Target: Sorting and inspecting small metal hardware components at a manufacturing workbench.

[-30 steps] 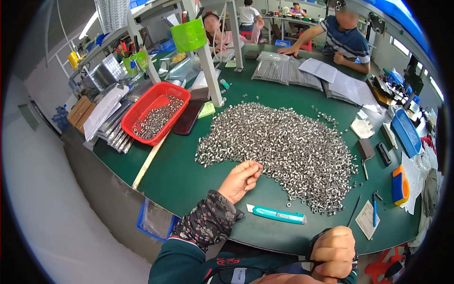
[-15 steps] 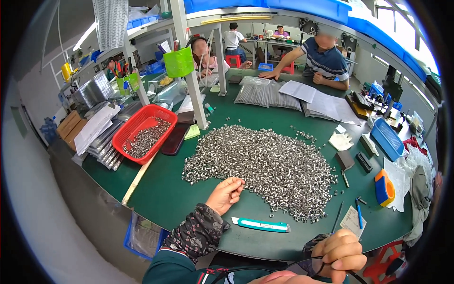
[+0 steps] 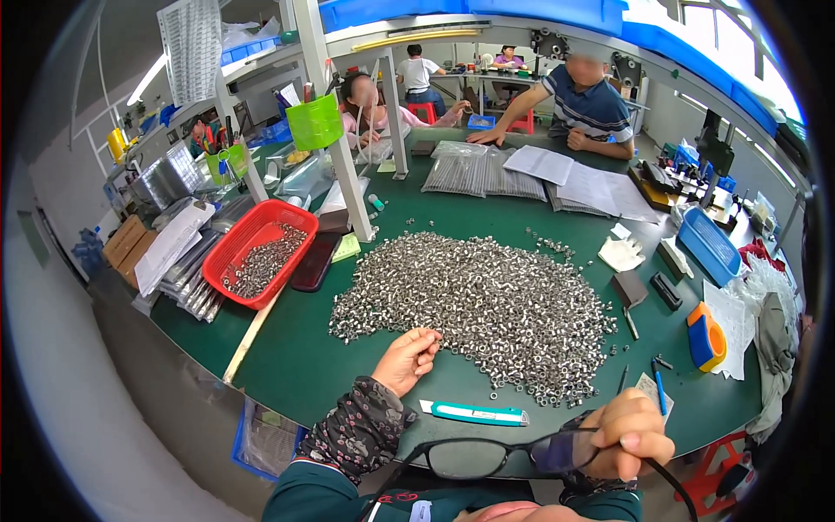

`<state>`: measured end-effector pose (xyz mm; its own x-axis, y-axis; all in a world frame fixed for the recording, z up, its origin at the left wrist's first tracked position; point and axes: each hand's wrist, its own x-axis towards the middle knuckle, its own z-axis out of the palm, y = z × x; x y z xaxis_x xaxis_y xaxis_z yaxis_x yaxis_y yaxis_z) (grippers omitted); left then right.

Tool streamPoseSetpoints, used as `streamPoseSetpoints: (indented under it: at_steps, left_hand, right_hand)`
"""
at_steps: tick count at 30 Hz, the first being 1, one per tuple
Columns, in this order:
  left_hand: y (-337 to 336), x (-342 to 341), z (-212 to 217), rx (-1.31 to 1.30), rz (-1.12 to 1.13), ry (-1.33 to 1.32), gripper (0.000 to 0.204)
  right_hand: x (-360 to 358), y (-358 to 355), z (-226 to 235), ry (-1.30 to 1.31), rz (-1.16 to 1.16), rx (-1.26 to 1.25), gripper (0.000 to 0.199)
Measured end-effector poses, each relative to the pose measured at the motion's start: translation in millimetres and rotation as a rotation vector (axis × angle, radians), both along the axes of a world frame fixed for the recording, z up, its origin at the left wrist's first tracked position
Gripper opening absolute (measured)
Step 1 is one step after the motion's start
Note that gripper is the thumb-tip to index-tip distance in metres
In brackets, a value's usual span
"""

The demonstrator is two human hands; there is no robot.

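Observation:
My left hand (image 3: 405, 359) is closed in a pinch at the near left edge of a large pile of small silvery metal rings (image 3: 487, 300). Whatever sits between its fingertips is too small to tell from the pile behind. Low on the right, my right hand (image 3: 630, 433) grips a pair of dark-framed eyeglasses (image 3: 468, 458) by one side, with the lenses stretching left over the table's near edge. A teal utility knife (image 3: 475, 413) lies between the pile and the glasses.
Left of the pile stands a red basket (image 3: 228, 248) partly filled with metal parts, beside a dark case (image 3: 315, 263). On the right are a blue-and-orange tape dispenser (image 3: 706, 337), a blue tray (image 3: 709, 245) and pens. Across the green table (image 3: 348, 391), people sit near stacked papers (image 3: 600, 190).
My right hand has brought the eyeglasses up and forward, so both lenses now show. My left hand stays pinched at the pile's edge. The whole view has shifted slightly.

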<state>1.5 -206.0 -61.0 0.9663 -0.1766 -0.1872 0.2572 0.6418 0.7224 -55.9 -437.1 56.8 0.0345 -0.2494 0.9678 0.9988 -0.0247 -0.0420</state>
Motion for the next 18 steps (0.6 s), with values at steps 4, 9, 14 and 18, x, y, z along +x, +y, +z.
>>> streamPoseSetpoints:
  at_steps: [4, 9, 14, 18]
  left_hand:
    - [-2, 2, 3, 0.027, -0.016, -0.004, 0.01]
    - [0, 2, 0, 0.02, -0.013, 0.002, 0.01]
    - [0, -4, 0, 0.028, -0.012, 0.0, 0.01]
    - [0, -4, 1, 0.034, -0.008, 0.004, 0.01]
  right_hand:
    - [13, -5, -1, 0.071, -0.118, -0.138, 0.029]
    - [13, -8, -5, 0.177, -0.108, -0.227, 0.026]
    - [0, -11, -1, 0.127, -0.084, -0.228, 0.028]
    - [-1, -3, 0, 0.078, -0.091, -0.099, 0.029]
